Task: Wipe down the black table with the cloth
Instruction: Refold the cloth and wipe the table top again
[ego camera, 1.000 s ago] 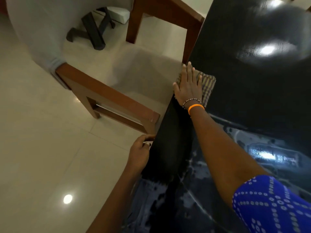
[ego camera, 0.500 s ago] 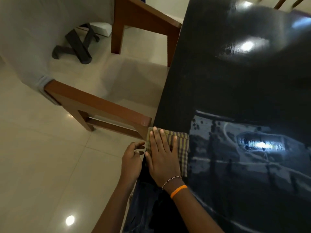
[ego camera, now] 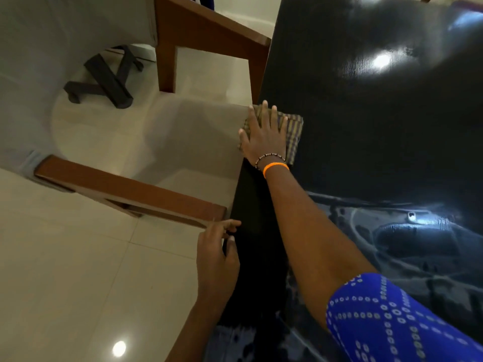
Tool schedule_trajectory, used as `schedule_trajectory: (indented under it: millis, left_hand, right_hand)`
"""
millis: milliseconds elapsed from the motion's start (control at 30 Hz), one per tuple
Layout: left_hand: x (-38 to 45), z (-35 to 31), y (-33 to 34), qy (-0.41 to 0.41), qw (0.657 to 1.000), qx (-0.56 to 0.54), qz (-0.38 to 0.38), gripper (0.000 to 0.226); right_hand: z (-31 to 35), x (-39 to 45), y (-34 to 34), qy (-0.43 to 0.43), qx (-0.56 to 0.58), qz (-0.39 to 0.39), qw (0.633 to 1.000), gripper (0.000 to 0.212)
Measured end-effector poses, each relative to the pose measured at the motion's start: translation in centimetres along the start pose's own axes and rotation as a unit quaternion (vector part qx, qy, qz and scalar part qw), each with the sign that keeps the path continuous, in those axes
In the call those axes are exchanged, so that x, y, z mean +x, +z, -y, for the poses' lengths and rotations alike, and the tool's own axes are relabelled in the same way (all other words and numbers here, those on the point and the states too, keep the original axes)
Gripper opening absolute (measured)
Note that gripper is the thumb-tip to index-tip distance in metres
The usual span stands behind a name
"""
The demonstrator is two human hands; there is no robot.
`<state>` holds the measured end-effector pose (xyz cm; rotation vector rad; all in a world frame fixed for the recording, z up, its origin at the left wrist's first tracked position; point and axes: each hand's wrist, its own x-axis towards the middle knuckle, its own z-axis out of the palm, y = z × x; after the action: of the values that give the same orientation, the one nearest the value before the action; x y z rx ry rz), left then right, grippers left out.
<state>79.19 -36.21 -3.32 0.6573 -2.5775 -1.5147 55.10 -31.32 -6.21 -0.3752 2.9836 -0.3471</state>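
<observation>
Both hands work at the left edge of the glossy black bench (ego camera: 366, 126). Nearest, the left hand (ego camera: 217, 259) grips that edge, fingers curled over it. Farther along, the right hand (ego camera: 264, 134) lies flat with straight fingers pressing the folded checked cloth (ego camera: 294, 131), which sits right at the edge under the palm. Smooth, reflective surface stretches broadly to the right and beyond. Left of the edge, a wooden chair (ego camera: 136, 189) stands close on pale glossy floor tiles (ego camera: 65, 270).

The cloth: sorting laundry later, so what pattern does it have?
The cloth has a checked pattern in muted olive-brown and bluish stripes, seen in the head view.
</observation>
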Motion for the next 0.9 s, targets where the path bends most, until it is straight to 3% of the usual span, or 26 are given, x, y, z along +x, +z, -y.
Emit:
schedule_trajectory:
  millis: [133,367,500,633,900]
  left_hand:
    - [0.4,-1.1,1.3,0.046,0.998,0.005,0.041,0.034]
    - [0.7,-2.0,3.0,0.08,0.993,0.036,0.072,0.03]
    - [0.3,-2.1,3.1,0.091,0.991,0.047,0.085,0.03]
    - [-0.1,-1.8,2.7,0.085,0.992,0.043,0.086,0.029]
    - [-0.7,-0.5,0.3,0.044,0.992,0.117,0.007,0.018]
  right_hand:
    - [-4.3,-0.7,-0.7,0.018,0.021,-0.042,0.999,0.072]
    - [-21.0,-7.5,-4.8,0.239,-0.064,-0.075,0.966,0.065]
    - [-25.1,-11.1,-5.7,0.332,-0.032,-0.07,0.94,0.066]
    - [-21.3,-10.6,-4.4,0.307,-0.046,-0.069,0.948,0.064]
    - [-2.8,-12.6,1.3,0.051,-0.032,-0.026,0.998,0.065]
